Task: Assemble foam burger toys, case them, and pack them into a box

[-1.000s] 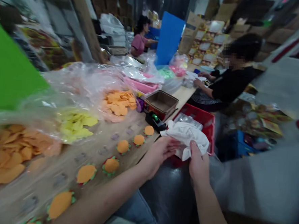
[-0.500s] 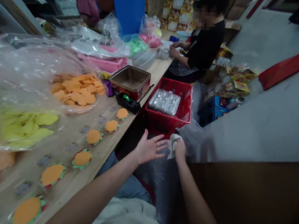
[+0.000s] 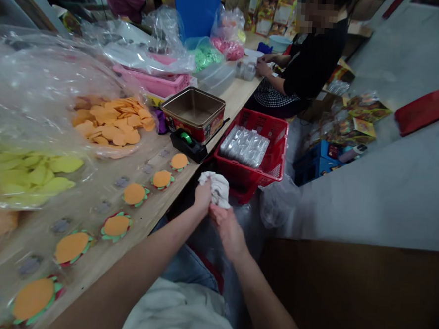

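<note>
A crumpled white cloth (image 3: 216,186) sits between both my hands, just off the wooden table's edge (image 3: 153,215). My left hand (image 3: 203,196) is closed on the cloth's left side. My right hand (image 3: 227,228) presses against it from below, fingers curled round it. On the table runs a row of orange felt circles on green and red flower shapes (image 3: 134,194), the nearest one a hand's width left of my left hand.
Clear plastic bags of orange (image 3: 112,123) and yellow (image 3: 36,170) cut-outs lie on the table. A metal tin (image 3: 193,112) and black tape dispenser (image 3: 188,143) stand further along. A red crate (image 3: 271,138) of clear packets sits on the floor. A person in black (image 3: 311,56) works at the table's far end.
My left hand was open half a second ago and has closed on the cloth. Both hands and the cloth moved up and left, toward the table edge.
</note>
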The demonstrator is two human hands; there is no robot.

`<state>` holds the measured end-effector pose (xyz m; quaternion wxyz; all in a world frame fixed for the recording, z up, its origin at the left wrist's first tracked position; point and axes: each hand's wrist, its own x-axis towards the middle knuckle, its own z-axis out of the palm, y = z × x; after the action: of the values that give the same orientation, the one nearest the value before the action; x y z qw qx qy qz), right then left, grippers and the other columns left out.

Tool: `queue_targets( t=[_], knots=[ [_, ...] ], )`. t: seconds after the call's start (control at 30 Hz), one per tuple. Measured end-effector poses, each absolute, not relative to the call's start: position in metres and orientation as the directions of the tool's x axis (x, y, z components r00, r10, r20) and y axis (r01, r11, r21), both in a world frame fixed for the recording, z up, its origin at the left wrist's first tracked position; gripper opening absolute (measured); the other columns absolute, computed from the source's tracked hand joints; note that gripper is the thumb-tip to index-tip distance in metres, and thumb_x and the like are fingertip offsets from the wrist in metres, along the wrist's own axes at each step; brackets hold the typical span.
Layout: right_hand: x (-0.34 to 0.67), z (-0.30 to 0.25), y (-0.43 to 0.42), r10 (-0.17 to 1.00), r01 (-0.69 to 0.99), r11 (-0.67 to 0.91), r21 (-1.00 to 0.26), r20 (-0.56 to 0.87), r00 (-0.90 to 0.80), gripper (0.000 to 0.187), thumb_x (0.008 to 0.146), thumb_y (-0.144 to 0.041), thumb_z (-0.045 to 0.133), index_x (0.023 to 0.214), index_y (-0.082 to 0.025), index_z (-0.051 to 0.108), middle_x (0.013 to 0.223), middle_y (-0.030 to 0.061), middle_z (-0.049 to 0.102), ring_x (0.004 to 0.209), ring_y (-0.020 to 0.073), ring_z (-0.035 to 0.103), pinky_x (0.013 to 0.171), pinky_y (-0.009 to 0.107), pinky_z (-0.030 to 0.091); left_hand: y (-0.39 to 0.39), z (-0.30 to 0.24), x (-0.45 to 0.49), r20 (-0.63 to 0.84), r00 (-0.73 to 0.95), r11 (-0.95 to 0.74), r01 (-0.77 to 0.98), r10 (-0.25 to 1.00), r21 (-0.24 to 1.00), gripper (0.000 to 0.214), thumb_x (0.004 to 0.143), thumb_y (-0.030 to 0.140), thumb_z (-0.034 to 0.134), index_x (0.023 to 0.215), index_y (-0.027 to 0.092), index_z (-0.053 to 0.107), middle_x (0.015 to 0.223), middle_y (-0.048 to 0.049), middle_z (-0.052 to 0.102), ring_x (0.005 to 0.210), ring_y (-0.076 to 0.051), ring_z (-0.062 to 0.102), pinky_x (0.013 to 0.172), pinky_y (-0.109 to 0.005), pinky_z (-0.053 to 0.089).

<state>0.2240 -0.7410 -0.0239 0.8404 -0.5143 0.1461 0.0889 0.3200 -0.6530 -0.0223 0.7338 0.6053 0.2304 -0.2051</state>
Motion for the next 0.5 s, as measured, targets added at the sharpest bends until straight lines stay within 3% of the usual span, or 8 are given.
queue_targets(
  t=[0.03, 0.1, 0.2, 0.27, 0.37, 0.43, 0.47, 0.5],
  knots=[
    [0.225, -0.026, -0.751, -0.003, -0.304, 0.501, -0.811, -0.353, 0.936, 0.056, 0.083, -0.061, 0.033, 0.109, -0.019, 0.060, 0.121, 0.0093, 0.058, 0.119, 0.0226, 0.049, 0.102, 0.044, 0.033, -0.650, -0.020, 0.321, -0.561, 0.828, 0.135, 0.556, -0.003, 0.820, 0.037, 0.086, 0.036, 0.049, 0.118, 0.017, 0.050, 0.128, -0.0110, 0.047, 0.115, -0.026, 0.045, 0.095, -0.048, 0.036],
    [0.232, -0.034, -0.765, -0.121, -0.278, 0.547, -0.790, -0.403, 0.907, 0.059, 0.084, -0.061, 0.026, 0.112, -0.021, 0.058, 0.119, 0.0101, 0.059, 0.115, 0.0234, 0.053, 0.096, 0.046, 0.038, -0.652, -0.013, 0.306, -0.507, 0.861, 0.049, 0.508, -0.035, 0.860, 0.035, 0.082, 0.034, 0.053, 0.113, 0.017, 0.055, 0.131, -0.0114, 0.046, 0.123, -0.030, 0.037, 0.102, -0.047, 0.028],
    [0.243, -0.048, -0.762, -0.254, -0.253, 0.533, -0.807, -0.439, 0.862, 0.061, 0.084, -0.060, 0.020, 0.122, -0.024, 0.052, 0.126, 0.0085, 0.054, 0.119, 0.0231, 0.049, 0.091, 0.046, 0.041, -0.670, -0.003, 0.259, -0.416, 0.895, -0.035, 0.417, -0.161, 0.908, 0.041, 0.070, 0.028, 0.065, 0.109, 0.018, 0.059, 0.136, -0.0100, 0.045, 0.131, -0.033, 0.026, 0.109, -0.042, 0.015],
    [0.245, -0.049, -0.749, -0.274, -0.199, 0.530, -0.824, -0.389, 0.880, 0.062, 0.085, -0.059, 0.017, 0.124, -0.026, 0.050, 0.130, 0.0071, 0.051, 0.122, 0.0207, 0.045, 0.093, 0.043, 0.040, -0.680, -0.002, 0.240, -0.282, 0.911, -0.103, 0.263, -0.302, 0.959, 0.059, 0.064, 0.031, 0.070, 0.119, 0.019, 0.054, 0.145, -0.0074, 0.032, 0.136, -0.033, 0.013, 0.110, -0.044, 0.002],
    [0.239, -0.039, -0.743, -0.094, -0.259, 0.583, -0.770, -0.381, 0.920, 0.058, 0.085, -0.058, 0.023, 0.119, -0.023, 0.055, 0.123, 0.0076, 0.056, 0.117, 0.0215, 0.050, 0.094, 0.043, 0.040, -0.673, -0.011, 0.259, -0.369, 0.875, -0.052, 0.372, -0.313, 0.927, 0.045, 0.070, 0.033, 0.065, 0.113, 0.019, 0.058, 0.145, -0.0072, 0.031, 0.137, -0.032, 0.006, 0.110, -0.044, 0.007],
    [0.235, -0.033, -0.750, 0.109, -0.403, 0.583, -0.705, -0.424, 0.899, 0.056, 0.084, -0.057, 0.030, 0.111, -0.019, 0.060, 0.115, 0.0103, 0.061, 0.110, 0.0240, 0.054, 0.092, 0.044, 0.041, -0.659, -0.022, 0.290, -0.484, 0.829, -0.008, 0.502, -0.282, 0.865, 0.034, 0.078, 0.036, 0.059, 0.107, 0.019, 0.060, 0.138, -0.0100, 0.040, 0.133, -0.032, 0.022, 0.106, -0.045, 0.021],
    [0.234, -0.032, -0.754, 0.138, -0.441, 0.569, -0.694, -0.448, 0.883, 0.056, 0.083, -0.057, 0.032, 0.109, -0.017, 0.061, 0.113, 0.0108, 0.062, 0.109, 0.0240, 0.055, 0.091, 0.043, 0.042, -0.652, -0.028, 0.304, -0.539, 0.794, 0.010, 0.564, -0.282, 0.826, 0.033, 0.081, 0.038, 0.054, 0.108, 0.018, 0.058, 0.132, -0.0106, 0.046, 0.126, -0.030, 0.034, 0.102, -0.046, 0.028],
    [0.234, -0.034, -0.757, 0.093, -0.438, 0.550, -0.711, -0.470, 0.878, 0.055, 0.083, -0.057, 0.034, 0.108, -0.017, 0.061, 0.113, 0.0102, 0.062, 0.109, 0.0231, 0.055, 0.091, 0.042, 0.043, -0.647, -0.033, 0.313, -0.590, 0.754, 0.028, 0.623, -0.288, 0.782, 0.035, 0.084, 0.039, 0.052, 0.109, 0.016, 0.057, 0.125, -0.0105, 0.051, 0.117, -0.028, 0.045, 0.097, -0.047, 0.035]
  ],
)
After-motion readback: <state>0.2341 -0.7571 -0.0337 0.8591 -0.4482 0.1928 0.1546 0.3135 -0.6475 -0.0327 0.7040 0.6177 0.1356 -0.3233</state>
